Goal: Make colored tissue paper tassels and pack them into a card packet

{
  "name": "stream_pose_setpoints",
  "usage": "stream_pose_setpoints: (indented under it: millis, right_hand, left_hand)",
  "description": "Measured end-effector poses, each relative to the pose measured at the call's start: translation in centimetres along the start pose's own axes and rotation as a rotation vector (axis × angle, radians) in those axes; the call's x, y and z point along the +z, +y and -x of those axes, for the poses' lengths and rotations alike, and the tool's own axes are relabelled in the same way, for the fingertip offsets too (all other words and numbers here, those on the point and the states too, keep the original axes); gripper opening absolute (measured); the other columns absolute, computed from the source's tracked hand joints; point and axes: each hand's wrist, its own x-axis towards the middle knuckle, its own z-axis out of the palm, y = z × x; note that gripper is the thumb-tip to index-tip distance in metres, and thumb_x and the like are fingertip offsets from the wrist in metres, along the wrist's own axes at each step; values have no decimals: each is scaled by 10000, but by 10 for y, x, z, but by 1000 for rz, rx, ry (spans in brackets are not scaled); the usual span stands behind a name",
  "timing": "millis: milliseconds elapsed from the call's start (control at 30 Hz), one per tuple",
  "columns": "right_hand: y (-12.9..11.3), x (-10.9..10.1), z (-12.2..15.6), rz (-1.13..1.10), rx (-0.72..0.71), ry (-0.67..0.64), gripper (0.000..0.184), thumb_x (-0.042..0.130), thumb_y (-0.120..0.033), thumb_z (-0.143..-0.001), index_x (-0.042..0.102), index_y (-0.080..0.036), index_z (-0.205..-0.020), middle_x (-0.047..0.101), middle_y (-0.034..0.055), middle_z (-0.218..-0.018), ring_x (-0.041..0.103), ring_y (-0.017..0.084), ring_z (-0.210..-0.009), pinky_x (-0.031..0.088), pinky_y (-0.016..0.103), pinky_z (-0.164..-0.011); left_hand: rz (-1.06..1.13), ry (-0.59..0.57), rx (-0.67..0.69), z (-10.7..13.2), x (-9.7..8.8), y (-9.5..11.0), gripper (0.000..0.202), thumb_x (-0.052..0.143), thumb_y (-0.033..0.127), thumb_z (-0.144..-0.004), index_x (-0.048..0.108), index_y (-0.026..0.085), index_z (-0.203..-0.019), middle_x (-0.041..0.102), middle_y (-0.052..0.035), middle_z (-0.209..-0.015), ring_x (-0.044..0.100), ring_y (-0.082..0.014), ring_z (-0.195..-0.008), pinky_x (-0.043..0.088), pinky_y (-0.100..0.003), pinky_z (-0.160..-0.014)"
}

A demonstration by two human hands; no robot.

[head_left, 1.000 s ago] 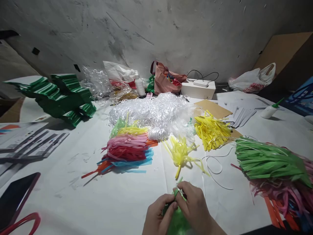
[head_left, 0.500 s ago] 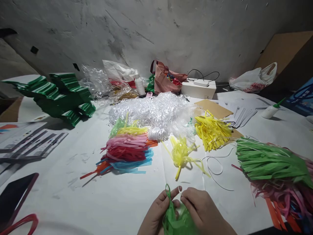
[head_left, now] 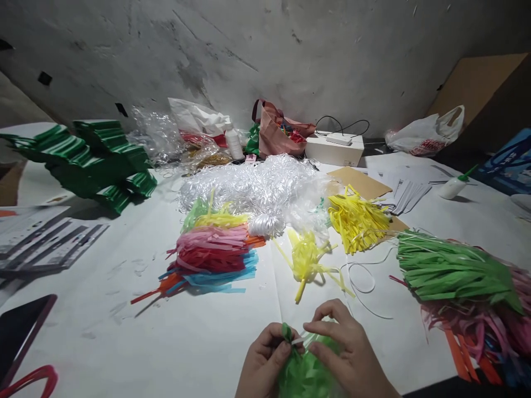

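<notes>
My left hand (head_left: 267, 356) pinches the gathered top of a green tissue tassel (head_left: 305, 373), whose strips hang below between both hands. A short white string (head_left: 299, 341) crosses the tassel just under its small top loop. Around the string's other end, my right hand (head_left: 346, 351) curls thumb and forefinger, the remaining fingers raised; part of that grip is hard to make out. Beyond the hands a loose yellow tassel (head_left: 307, 260) lies on the white table covering. To its right runs a thin curled white string (head_left: 363, 287).
Left of centre lie pink and red tassels (head_left: 211, 249). A yellow bundle (head_left: 357, 218) and a green bundle (head_left: 454, 273) rest to the right. Behind is a white ribbon heap (head_left: 257, 185). Green stacked cutouts (head_left: 95, 166), a phone (head_left: 25, 337) and a glue bottle (head_left: 454, 187) flank these.
The white string now lies across the tassel's neck, and the top loop looks smaller. My right hand has opened out from a tight pinch, fingers lifted. The view has shifted slightly.
</notes>
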Motion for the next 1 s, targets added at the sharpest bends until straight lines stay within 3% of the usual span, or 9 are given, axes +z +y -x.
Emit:
stream_pose_setpoints:
  millis: [133, 233, 333, 400, 500, 633, 733, 1000]
  right_hand:
    - [-1, 25, -2, -24, -59, 99, 260, 734, -197, -845, 738, -331, -1068, 614, 31, -939, 638, 210, -881, 524, 325, -774]
    - [-3, 39, -2, -40, -60, 173, 191, 673, -146, -874, 735, -303, -964, 603, 23, -904, 638, 189, -844, 520, 303, -750]
    - [-6, 44, -5, -85, -38, 192, 154, 609, -124, -885, 682, -259, -888, 599, 19, -876, 633, 177, -820, 512, 284, -729]
    - [-9, 40, -8, -136, -29, 173, 113, 573, -142, -895, 617, -239, -860, 618, 28, -894, 632, 185, -851, 509, 292, -754]
    - [-12, 25, -9, -173, 1, 111, 98, 510, -188, -933, 560, -234, -862, 642, 35, -900, 626, 197, -890, 495, 307, -800]
    - [-16, 5, -7, -58, 149, -142, 98, 528, -223, -921, 564, -225, -830, 590, -15, -734, 567, 150, -680, 433, 250, -631]
    - [-20, 0, -8, -3, 229, -295, 75, 551, -229, -907, 581, -218, -839, 564, -37, -707, 511, 122, -619, 374, 229, -567]
    - [-32, 2, -19, 48, 284, -346, 79, 553, -133, -835, 586, -199, -808, 544, -49, -703, 483, 105, -631, 350, 213, -578]
  left_hand:
    - [10, 46, 16, 0, 2, -7, 329, 954, 356, -574, 727, 188, -742, 748, -13, -746, 659, -150, -675, 508, -225, -642]
    - [9, 60, 31, -1, 1, -12, 340, 959, 369, -558, 731, 193, -737, 741, -2, -738, 658, -149, -695, 503, -215, -650]
    - [13, 78, 46, -2, 1, -16, 333, 962, 359, -552, 739, 191, -734, 715, 7, -687, 635, -137, -660, 491, -205, -631]
    - [4, 108, 84, -2, 2, -16, 320, 956, 352, -560, 754, 189, -747, 733, -10, -759, 649, -153, -700, 512, -226, -673]
    - [-23, 122, 117, -1, 2, -12, 312, 942, 366, -580, 775, 198, -784, 742, -24, -879, 660, -173, -764, 530, -263, -752]
    - [-140, 73, 108, 1, 0, -3, 293, 910, 410, -636, 772, 200, -788, 707, -4, -707, 630, -157, -717, 500, -222, -694]
    - [-214, 61, 122, 3, -1, 0, 303, 905, 424, -634, 768, 196, -779, 730, -16, -728, 645, -176, -731, 500, -236, -694]
    - [-287, 89, 146, 9, -3, -5, 346, 918, 425, -600, 744, 211, -809, 756, -24, -769, 681, -202, -744, 523, -263, -693]
